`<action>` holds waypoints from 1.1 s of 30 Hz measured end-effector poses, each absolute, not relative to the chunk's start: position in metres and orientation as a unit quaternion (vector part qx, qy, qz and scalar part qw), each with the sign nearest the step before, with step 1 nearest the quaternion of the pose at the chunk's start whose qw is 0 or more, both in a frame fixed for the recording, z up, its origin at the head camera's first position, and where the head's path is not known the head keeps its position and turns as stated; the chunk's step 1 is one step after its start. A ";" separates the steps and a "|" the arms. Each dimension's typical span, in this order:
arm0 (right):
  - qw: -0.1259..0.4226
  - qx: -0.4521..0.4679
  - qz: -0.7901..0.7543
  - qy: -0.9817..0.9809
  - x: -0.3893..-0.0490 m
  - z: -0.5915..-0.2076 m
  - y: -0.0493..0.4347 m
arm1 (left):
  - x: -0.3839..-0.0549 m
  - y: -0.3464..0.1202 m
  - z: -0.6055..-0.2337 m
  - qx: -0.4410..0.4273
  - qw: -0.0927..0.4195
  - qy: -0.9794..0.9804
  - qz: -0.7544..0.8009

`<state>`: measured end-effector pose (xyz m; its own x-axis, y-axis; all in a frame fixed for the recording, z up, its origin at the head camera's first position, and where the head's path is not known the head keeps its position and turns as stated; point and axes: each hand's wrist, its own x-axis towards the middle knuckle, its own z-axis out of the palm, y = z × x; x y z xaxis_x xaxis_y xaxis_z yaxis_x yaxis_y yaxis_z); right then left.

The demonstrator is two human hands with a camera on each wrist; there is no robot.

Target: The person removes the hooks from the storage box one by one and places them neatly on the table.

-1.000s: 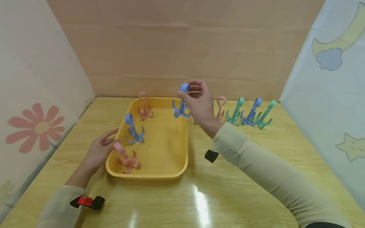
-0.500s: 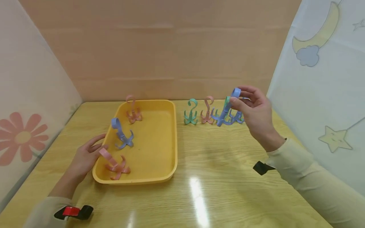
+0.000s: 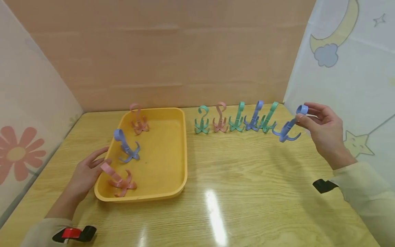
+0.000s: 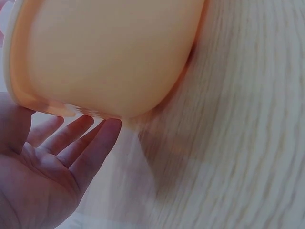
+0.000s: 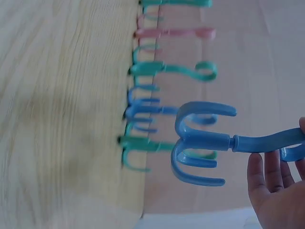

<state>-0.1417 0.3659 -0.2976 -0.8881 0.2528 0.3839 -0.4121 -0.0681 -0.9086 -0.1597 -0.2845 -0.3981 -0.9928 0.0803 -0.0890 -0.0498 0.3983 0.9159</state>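
Observation:
My right hand (image 3: 328, 133) pinches a blue multi-prong swivel hook (image 3: 287, 127) by its curved top, prongs downward, at the right end of a row of similar hooks. In the right wrist view this blue hook (image 5: 209, 140) shows its several upturned prongs, with fingertips at its upper stem. On the left, my left hand (image 3: 87, 175) holds the yellow tray (image 3: 186, 154) at its left rim. The left wrist view shows its fingers against the tray's outer wall (image 4: 114, 52). Inside the tray are a pink hook (image 3: 140, 125), a blue hook (image 3: 128, 151) and another pink hook (image 3: 123, 183).
Right of the tray, a row stands along the table's back: a green hook (image 3: 202, 125), a pink hook (image 3: 220, 123), a second green hook (image 3: 237, 123), a blue hook (image 3: 253, 120) and a third green hook (image 3: 266, 123). Walls enclose the wooden table (image 3: 240, 192).
My right hand has carried the blue hook from above the tray rightward, past the standing row to its right end. The left hand stays at the tray's rim. The head view has turned right.

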 end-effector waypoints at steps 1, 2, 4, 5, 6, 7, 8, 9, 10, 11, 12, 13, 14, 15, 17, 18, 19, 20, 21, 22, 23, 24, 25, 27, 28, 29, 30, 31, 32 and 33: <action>0.227 0.050 0.724 -0.650 -0.144 -0.300 0.371 | -0.159 -0.286 -0.398 0.008 0.059 0.834 0.549; 0.227 0.037 0.720 -0.655 -0.147 -0.303 0.376 | -0.158 -0.287 -0.399 0.007 0.059 0.833 0.550; 0.225 0.013 0.709 -0.668 -0.153 -0.308 0.385 | -0.157 -0.288 -0.399 0.003 0.058 0.833 0.550; 0.225 0.000 0.704 -0.673 -0.156 -0.310 0.389 | -0.157 -0.289 -0.399 0.002 0.057 0.833 0.550; 0.225 -0.012 0.700 -0.677 -0.160 -0.313 0.393 | -0.157 -0.289 -0.399 0.001 0.057 0.834 0.549; 0.225 -0.024 0.698 -0.679 -0.163 -0.315 0.396 | -0.156 -0.289 -0.399 -0.001 0.057 0.833 0.550; 0.225 -0.036 0.698 -0.679 -0.167 -0.318 0.400 | -0.156 -0.290 -0.399 -0.003 0.058 0.832 0.551; 0.225 -0.048 0.696 -0.680 -0.170 -0.320 0.404 | -0.156 -0.290 -0.399 -0.004 0.058 0.833 0.551; 0.226 -0.060 0.695 -0.680 -0.174 -0.322 0.407 | -0.156 -0.290 -0.399 -0.005 0.059 0.832 0.552; 0.227 -0.070 0.696 -0.678 -0.179 -0.324 0.410 | -0.156 -0.290 -0.399 -0.006 0.059 0.832 0.551; 0.228 -0.079 0.698 -0.674 -0.184 -0.326 0.412 | -0.156 -0.290 -0.398 -0.006 0.059 0.832 0.552; 0.229 -0.088 0.699 -0.672 -0.188 -0.327 0.414 | -0.156 -0.290 -0.398 -0.006 0.059 0.832 0.552; 0.230 -0.097 0.700 -0.669 -0.193 -0.329 0.416 | -0.156 -0.291 -0.398 -0.006 0.058 0.832 0.552; 0.231 -0.103 0.701 -0.667 -0.198 -0.330 0.418 | -0.156 -0.291 -0.398 -0.004 0.055 0.833 0.551; 0.234 -0.113 0.703 -0.662 -0.207 -0.333 0.420 | -0.156 -0.290 -0.399 0.001 0.051 0.833 0.551; 0.232 -0.118 0.701 -0.664 -0.210 -0.334 0.421 | -0.156 -0.290 -0.399 0.005 0.050 0.834 0.550; 0.232 -0.123 0.699 -0.666 -0.213 -0.335 0.422 | -0.156 -0.290 -0.399 0.008 0.050 0.833 0.550; 0.230 -0.128 0.696 -0.668 -0.216 -0.336 0.422 | -0.156 -0.289 -0.399 0.010 0.049 0.834 0.550; 0.229 -0.133 0.694 -0.670 -0.218 -0.337 0.423 | -0.157 -0.288 -0.400 0.012 0.050 0.834 0.549; 0.228 -0.138 0.691 -0.672 -0.220 -0.338 0.423 | -0.157 -0.288 -0.400 0.014 0.051 0.834 0.549; 0.226 -0.142 0.689 -0.674 -0.222 -0.339 0.424 | -0.158 -0.287 -0.400 0.014 0.052 0.834 0.549; 0.226 -0.145 0.688 -0.674 -0.223 -0.340 0.424 | -0.159 -0.286 -0.399 0.012 0.054 0.833 0.550; 0.226 -0.146 0.687 -0.675 -0.224 -0.341 0.424 | -0.159 -0.285 -0.399 0.009 0.056 0.833 0.551; 0.224 -0.145 0.689 -0.674 -0.225 -0.343 0.424 | -0.161 -0.283 -0.399 0.006 0.060 0.834 0.549; 0.223 -0.145 0.688 -0.675 -0.226 -0.344 0.424 | -0.161 -0.283 -0.399 0.004 0.062 0.834 0.548; 0.221 -0.144 0.688 -0.676 -0.227 -0.345 0.424 | -0.161 -0.282 -0.398 0.002 0.063 0.835 0.546; 0.219 -0.145 0.687 -0.677 -0.227 -0.346 0.424 | -0.162 -0.282 -0.398 0.001 0.064 0.836 0.544; 0.216 -0.145 0.688 -0.678 -0.228 -0.347 0.424 | -0.162 -0.282 -0.398 -0.001 0.064 0.837 0.543; 0.213 -0.147 0.687 -0.679 -0.228 -0.348 0.424 | -0.162 -0.281 -0.398 -0.002 0.065 0.838 0.542; 0.210 -0.150 0.685 -0.681 -0.229 -0.349 0.424 | -0.162 -0.281 -0.398 -0.003 0.066 0.838 0.541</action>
